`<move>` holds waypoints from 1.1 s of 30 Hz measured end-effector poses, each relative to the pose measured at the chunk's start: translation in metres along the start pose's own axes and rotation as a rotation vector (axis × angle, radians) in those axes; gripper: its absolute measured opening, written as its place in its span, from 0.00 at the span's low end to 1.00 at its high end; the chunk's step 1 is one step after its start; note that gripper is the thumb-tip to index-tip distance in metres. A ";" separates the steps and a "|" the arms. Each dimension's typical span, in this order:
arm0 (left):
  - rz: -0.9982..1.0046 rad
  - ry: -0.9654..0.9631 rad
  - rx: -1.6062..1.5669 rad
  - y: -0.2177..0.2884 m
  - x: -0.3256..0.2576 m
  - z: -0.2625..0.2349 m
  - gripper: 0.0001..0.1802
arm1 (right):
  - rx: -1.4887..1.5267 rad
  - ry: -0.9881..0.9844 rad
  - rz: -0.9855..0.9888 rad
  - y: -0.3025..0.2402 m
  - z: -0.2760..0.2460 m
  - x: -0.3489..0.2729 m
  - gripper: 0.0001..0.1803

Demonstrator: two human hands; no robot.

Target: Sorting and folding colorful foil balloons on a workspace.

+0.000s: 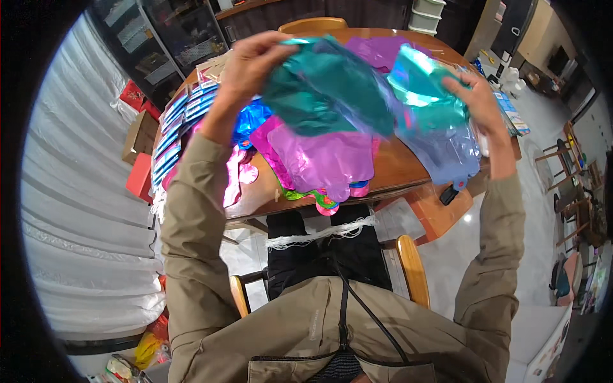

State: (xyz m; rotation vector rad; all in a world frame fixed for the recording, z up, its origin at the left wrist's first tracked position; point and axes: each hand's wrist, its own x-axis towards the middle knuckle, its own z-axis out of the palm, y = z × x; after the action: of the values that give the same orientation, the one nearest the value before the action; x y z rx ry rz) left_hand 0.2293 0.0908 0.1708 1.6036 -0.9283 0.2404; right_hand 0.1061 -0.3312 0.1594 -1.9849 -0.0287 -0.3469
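Note:
A flat, uninflated teal foil balloon (325, 89) hangs stretched above the table, partly blurred by motion. My left hand (252, 60) is closed on its upper left edge. At the other side, my right hand (476, 99) pinches its bright, shiny right part. Below it lies a pile of flat foil balloons, with a lilac one (325, 156) on top and pink and green edges showing underneath. A pale blue-violet foil balloon (444, 156) drapes over the table's front edge below my right hand. Behind the teal foil, a purple foil balloon (383, 51) is partly hidden.
Stacked flat packages (175, 131) and blue foil (252, 121) lie on the left of the wooden table (402, 169). White strings (322, 234) rest across my lap. An orange-brown stool (440, 214) with a black object (449, 195) stands at the right front.

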 end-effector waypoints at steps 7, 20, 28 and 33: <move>-0.127 0.087 -0.087 0.005 -0.005 -0.097 0.11 | -0.217 0.145 -0.125 0.076 -0.083 0.094 0.18; -0.251 -0.617 0.280 -0.049 0.045 -0.029 0.17 | -0.982 0.280 -0.145 0.187 -0.064 0.187 0.21; -0.234 -0.655 0.385 -0.124 0.027 0.062 0.21 | -0.730 0.092 -0.319 0.091 0.017 0.090 0.19; -0.183 -0.631 0.551 -0.144 0.011 0.073 0.20 | -0.598 0.065 -0.264 0.085 0.011 0.017 0.14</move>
State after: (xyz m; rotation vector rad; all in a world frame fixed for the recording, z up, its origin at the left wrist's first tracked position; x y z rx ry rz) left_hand 0.3095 0.0169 0.0512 2.3320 -1.2472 -0.1719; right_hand 0.1394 -0.3601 0.0841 -2.5663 -0.1624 -0.6484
